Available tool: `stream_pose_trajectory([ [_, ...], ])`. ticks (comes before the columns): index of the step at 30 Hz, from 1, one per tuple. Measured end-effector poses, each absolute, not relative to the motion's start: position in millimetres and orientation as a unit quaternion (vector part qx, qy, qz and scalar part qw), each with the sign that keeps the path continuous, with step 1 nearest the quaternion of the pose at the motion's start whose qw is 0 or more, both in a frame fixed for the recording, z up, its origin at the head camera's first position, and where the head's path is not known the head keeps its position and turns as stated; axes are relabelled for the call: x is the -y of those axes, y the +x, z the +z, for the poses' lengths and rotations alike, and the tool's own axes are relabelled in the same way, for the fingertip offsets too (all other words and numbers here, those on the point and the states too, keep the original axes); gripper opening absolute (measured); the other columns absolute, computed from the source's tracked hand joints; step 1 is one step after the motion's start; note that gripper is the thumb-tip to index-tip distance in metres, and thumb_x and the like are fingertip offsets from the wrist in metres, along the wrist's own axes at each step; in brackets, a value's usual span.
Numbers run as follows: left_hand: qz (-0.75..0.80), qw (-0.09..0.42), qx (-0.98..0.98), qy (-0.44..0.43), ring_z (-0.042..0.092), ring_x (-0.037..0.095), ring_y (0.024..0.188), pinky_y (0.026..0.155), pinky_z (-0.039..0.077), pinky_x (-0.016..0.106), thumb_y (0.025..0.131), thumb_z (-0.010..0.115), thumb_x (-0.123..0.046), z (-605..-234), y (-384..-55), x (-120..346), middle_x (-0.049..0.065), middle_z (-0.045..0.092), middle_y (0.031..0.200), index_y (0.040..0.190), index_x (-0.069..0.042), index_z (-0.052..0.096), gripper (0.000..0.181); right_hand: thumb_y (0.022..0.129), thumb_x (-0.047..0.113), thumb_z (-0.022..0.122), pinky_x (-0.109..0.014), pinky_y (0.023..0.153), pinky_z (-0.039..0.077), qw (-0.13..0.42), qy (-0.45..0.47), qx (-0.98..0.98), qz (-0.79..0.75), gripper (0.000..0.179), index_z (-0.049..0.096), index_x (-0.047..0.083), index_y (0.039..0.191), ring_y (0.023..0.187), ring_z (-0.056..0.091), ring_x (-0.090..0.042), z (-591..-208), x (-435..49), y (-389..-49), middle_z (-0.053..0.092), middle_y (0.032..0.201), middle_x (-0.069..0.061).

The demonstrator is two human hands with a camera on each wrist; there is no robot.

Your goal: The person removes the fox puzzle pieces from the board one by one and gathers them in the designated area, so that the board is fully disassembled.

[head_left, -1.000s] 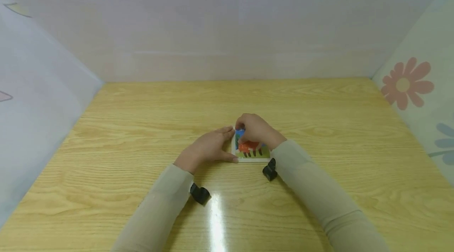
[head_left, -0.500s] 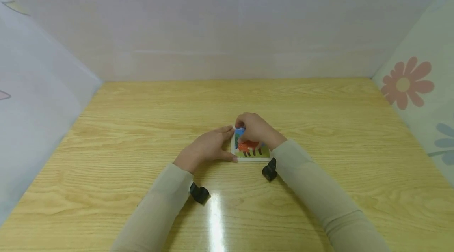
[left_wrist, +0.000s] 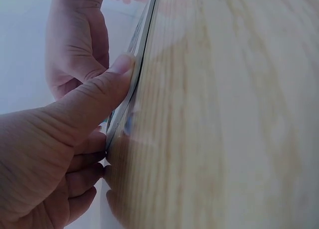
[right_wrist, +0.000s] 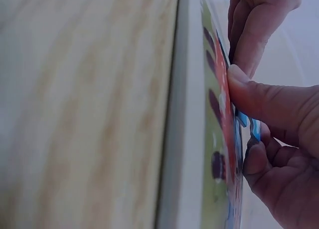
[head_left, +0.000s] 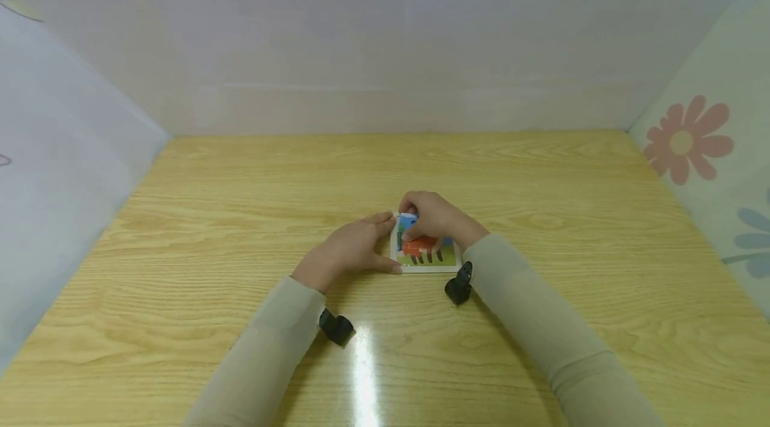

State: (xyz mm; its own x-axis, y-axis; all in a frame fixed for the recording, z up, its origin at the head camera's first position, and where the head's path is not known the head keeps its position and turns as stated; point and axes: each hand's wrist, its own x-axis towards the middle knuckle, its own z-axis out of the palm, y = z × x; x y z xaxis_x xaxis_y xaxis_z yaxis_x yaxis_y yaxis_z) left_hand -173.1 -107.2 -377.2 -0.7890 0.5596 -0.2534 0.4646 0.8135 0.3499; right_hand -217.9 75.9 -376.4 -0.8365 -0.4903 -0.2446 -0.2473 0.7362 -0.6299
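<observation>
A small puzzle board (head_left: pixel 448 258) with a white frame lies flat at the middle of the table, its picture a red-orange animal on green ground. My left hand (head_left: pixel 349 250) holds the board's left side, thumb at the near corner and fingers at the far left. In the left wrist view that thumb presses the pale frame edge (left_wrist: pixel 138 69). Above the picture, my right hand (head_left: pixel 438 216) pinches a blue puzzle piece (right_wrist: pixel 255 130) with a light edge, tilted up from the board. The right hand covers the board's upper right part.
The wooden table (head_left: pixel 240 200) stretches out around the board. Pale walls stand at its back and sides, with a printed pink flower (head_left: pixel 682 141) on the right one. Each sleeve carries a small black wrist camera (head_left: pixel 337 328).
A white edge now shows along the top of the blue piece under my right fingers, and the piece looks slightly more raised. The left hand keeps its place on the board.
</observation>
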Motion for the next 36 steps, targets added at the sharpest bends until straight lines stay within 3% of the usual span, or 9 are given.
stream_pose_trajectory([
  [5,0.137,0.178,-0.934,0.277,0.029,0.026,0.137,0.109,0.030,0.039,0.076,0.067,-0.056,-378,-173,107,0.008,0.023,0.153,0.146,-0.007,0.025,0.095,0.075,0.014,0.078,-0.029,0.076,0.048,0.202,-0.201,-0.910,-0.300,0.035,0.057,0.011,0.102,0.090,0.052,-0.019,-375,-76,-216,0.057,0.099,-0.005],
  [11,0.139,0.175,-0.934,0.280,0.028,0.026,0.137,0.109,0.029,0.040,0.076,0.067,-0.056,-378,-171,108,0.009,0.022,0.153,0.146,-0.005,0.025,0.096,0.076,0.013,0.077,-0.028,0.049,0.053,0.217,-0.178,-0.901,-0.332,0.034,0.056,0.016,0.103,0.090,0.055,-0.023,-378,-76,-212,0.057,0.107,-0.008],
  [14,0.143,0.174,-0.933,0.281,0.028,0.027,0.137,0.109,0.029,0.040,0.076,0.067,-0.056,-378,-170,108,0.010,0.022,0.153,0.146,-0.005,0.025,0.096,0.077,0.011,0.076,-0.028,0.046,0.052,0.217,-0.175,-0.897,-0.343,0.034,0.056,0.018,0.103,0.090,0.055,-0.025,-379,-76,-211,0.057,0.110,-0.008],
  [19,0.141,0.170,-0.933,0.283,0.028,0.027,0.137,0.109,0.030,0.040,0.076,0.066,-0.056,-379,-170,107,0.010,0.022,0.153,0.146,-0.005,0.025,0.096,0.079,0.011,0.073,-0.028,0.054,0.053,0.209,-0.162,-0.897,-0.355,0.031,0.058,0.018,0.105,0.092,0.055,-0.025,-381,-77,-211,0.057,0.113,-0.010],
  [25,0.136,0.168,-0.934,0.283,0.028,0.026,0.137,0.110,0.029,0.039,0.076,0.067,-0.056,-380,-171,106,0.009,0.022,0.152,0.146,-0.005,0.024,0.097,0.086,0.014,0.066,-0.028,0.068,0.050,0.196,-0.149,-0.889,-0.386,0.021,0.062,0.017,0.107,0.088,0.057,-0.021,-388,-81,-214,0.061,0.104,-0.008],
  [36,0.139,0.169,-0.936,0.276,0.028,0.027,0.137,0.110,0.029,0.040,0.075,0.068,-0.055,-382,-171,106,0.009,0.023,0.152,0.145,-0.004,0.028,0.096,0.091,0.014,0.060,-0.026,0.061,0.051,0.213,-0.124,-0.868,-0.431,0.019,0.064,0.010,0.109,0.074,0.059,-0.017,-379,-88,-213,0.062,0.095,-0.008],
])
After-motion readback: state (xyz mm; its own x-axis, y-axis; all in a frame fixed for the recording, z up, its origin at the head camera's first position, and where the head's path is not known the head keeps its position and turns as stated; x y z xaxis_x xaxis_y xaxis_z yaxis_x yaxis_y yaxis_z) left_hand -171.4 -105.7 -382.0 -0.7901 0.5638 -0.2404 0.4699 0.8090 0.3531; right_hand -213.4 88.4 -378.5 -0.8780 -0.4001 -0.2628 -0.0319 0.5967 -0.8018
